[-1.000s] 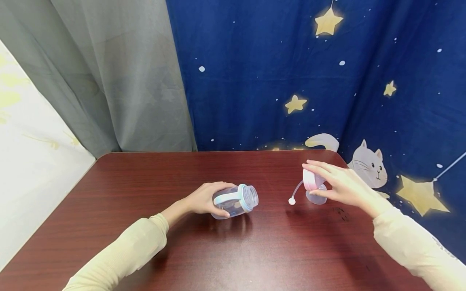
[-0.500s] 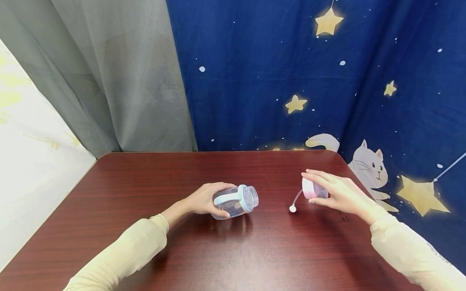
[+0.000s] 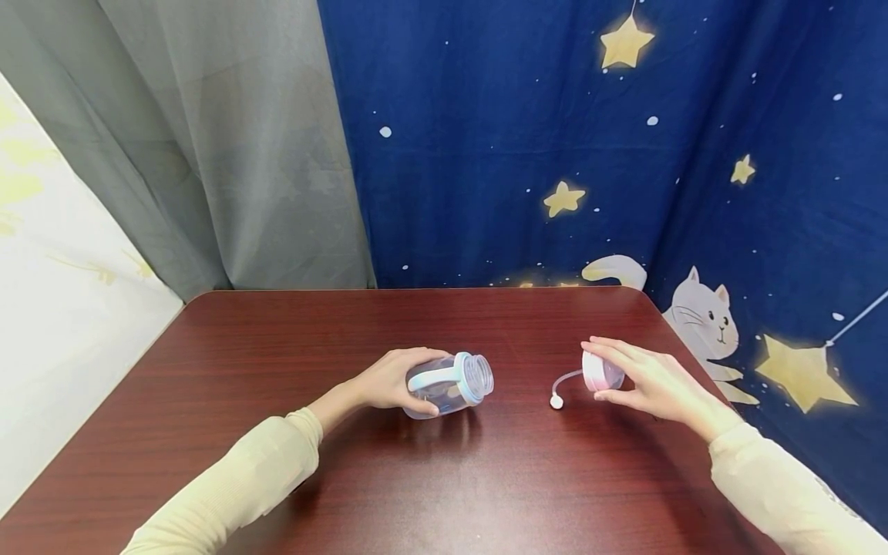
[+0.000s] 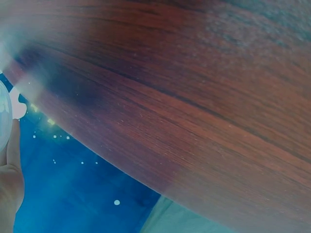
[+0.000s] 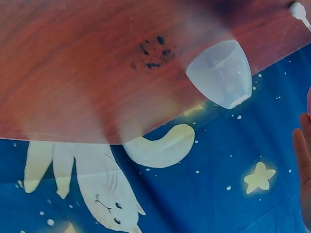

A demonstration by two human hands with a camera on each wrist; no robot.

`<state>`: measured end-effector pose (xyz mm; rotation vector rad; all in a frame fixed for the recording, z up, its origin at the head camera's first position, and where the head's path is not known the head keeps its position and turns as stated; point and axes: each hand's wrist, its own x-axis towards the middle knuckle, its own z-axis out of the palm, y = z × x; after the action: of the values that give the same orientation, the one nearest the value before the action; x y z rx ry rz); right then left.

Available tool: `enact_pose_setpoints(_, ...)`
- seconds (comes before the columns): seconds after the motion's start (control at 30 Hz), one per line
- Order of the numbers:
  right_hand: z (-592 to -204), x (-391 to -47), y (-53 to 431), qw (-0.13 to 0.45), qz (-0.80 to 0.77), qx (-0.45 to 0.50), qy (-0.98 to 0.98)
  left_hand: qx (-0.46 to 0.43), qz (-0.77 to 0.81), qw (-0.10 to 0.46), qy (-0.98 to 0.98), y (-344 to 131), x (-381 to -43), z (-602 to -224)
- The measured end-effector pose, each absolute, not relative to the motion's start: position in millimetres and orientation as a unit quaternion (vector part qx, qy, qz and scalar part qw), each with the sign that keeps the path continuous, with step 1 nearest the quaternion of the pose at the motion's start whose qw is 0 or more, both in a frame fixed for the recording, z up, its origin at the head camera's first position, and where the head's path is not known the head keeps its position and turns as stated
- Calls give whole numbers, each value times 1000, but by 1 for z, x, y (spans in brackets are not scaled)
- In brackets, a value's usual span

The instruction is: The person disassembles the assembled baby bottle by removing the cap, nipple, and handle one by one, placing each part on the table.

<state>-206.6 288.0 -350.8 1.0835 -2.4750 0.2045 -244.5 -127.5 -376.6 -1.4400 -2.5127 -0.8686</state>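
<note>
My left hand point(image 3: 398, 378) grips a clear baby bottle point(image 3: 454, 395) with a pale blue collar and handle. The bottle tilts on its side, low over the table, its uncapped threaded mouth facing right. To the right, my right hand point(image 3: 648, 381) pinches a pink-and-white bottle lid point(image 3: 594, 371) between fingers and thumb. From the lid a thin straw curves left, ending in a white weighted ball point(image 3: 556, 401). A clear dome cover point(image 5: 221, 73) stands on the table in the right wrist view. Only a sliver of the bottle point(image 4: 5, 114) shows in the left wrist view.
The dark red wooden table point(image 3: 333, 331) reaches back to a grey curtain point(image 3: 270, 154) and a blue starry curtain point(image 3: 486, 154). Dark worn marks point(image 5: 156, 51) show on the tabletop near the dome cover.
My right hand has moved down with the lid, and the straw has swung up toward level. The dome cover, seen below the lid earlier, has gone behind the lid and hand. My left hand stays still.
</note>
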Motion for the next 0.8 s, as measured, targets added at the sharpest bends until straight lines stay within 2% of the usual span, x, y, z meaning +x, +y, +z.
enact_pose_setpoints(0.8,-382,-189,317,193,77,341,-917,-472,-290,59,-830,-129,-245,-379)
